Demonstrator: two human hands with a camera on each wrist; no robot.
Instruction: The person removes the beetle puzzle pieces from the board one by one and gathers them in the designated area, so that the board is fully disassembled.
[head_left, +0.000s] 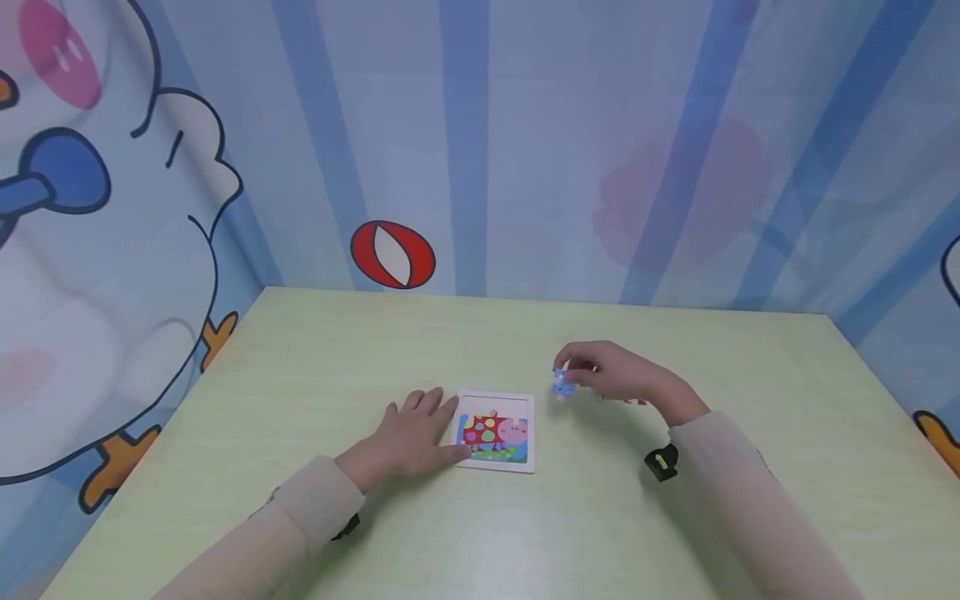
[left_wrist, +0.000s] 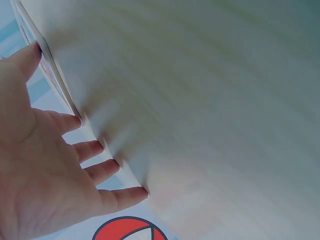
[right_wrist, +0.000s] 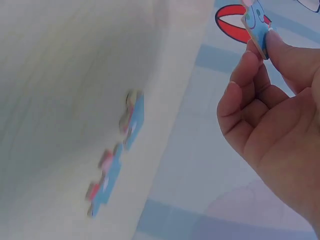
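Note:
A white-framed jigsaw puzzle [head_left: 495, 465] lies flat on the table, its lower part filled with a pink pig figure in spotted red and its top part showing bare backing. My left hand [head_left: 416, 435] rests with spread fingers at the frame's left edge; the left wrist view shows the thumb [left_wrist: 31, 57] touching that edge. Between thumb and fingers, my right hand [head_left: 611, 371] pinches a blue puzzle piece [head_left: 562, 385], raised above the table to the right of the frame. In the right wrist view the piece [right_wrist: 257, 30] stands tilted, a pale wooden edge showing.
Two more puzzle pieces, one [right_wrist: 134, 122] and another [right_wrist: 106, 182], lie on the table near my right hand; the head view shows them partly hidden behind it. The pale table [head_left: 337, 342] meets a blue striped cloth backdrop [head_left: 525, 150] at its far edge.

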